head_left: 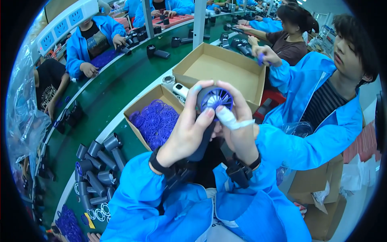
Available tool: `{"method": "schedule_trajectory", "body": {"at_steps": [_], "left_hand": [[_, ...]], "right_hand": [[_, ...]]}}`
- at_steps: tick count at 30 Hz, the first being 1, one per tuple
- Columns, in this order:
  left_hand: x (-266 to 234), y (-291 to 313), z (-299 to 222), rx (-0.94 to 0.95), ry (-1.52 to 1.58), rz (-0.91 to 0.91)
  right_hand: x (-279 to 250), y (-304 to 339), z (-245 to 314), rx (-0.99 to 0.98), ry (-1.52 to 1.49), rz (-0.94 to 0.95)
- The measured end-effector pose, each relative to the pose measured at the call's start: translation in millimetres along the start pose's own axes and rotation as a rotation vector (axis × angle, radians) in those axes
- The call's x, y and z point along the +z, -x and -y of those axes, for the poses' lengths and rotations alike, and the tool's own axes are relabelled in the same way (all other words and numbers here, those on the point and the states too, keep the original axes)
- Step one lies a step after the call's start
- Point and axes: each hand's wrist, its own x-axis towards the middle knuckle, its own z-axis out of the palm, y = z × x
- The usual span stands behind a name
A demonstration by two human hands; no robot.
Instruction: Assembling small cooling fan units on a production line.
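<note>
Hair-dryer housing (203,143), dark grey, held up before the chest, just to the right of the grille box (136,132), with a round purple grille (217,99) at its upturned end. Left hand (187,131) curled snugly around the barrel's left side, with fingers bent over the top and thumb tip on the grille's lower rim. Right hand (244,135) closed around the opposite side, with a white-wrapped thumb (230,119) also laid against the grille. Lower part of the housing partly hidden behind the left hand.

Inside the grille box, a tangled heap of purple grilles (155,121). Behind it and to the right, a larger open carton (219,66); at its far corner, a white handheld piece (180,90) with a dark patch. To its near left on the green desk (131,94), a pile of dark grey housings (96,153), then white rings (105,209) and a yellow tag (89,220). Past the carton, right of the grille box, a co-worker's raised hand (272,57) with a purple part (261,58).
</note>
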Motion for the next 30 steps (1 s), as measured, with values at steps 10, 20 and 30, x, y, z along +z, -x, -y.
{"method": "schedule_trajectory", "body": {"at_steps": [10, 20, 30], "left_hand": [[-12, -5, 16, -0.076, -0.074, -0.097], [-133, -28, 48, -0.208, 0.41, -0.754], [-168, -11, 116, -0.146, -1.242, -0.483]], "right_hand": [[6, -19, -40, -0.188, 0.031, -0.087], [-8, -42, -90, -0.017, 0.607, 0.114], [7, -113, -84, -0.154, 1.096, 0.411]]}}
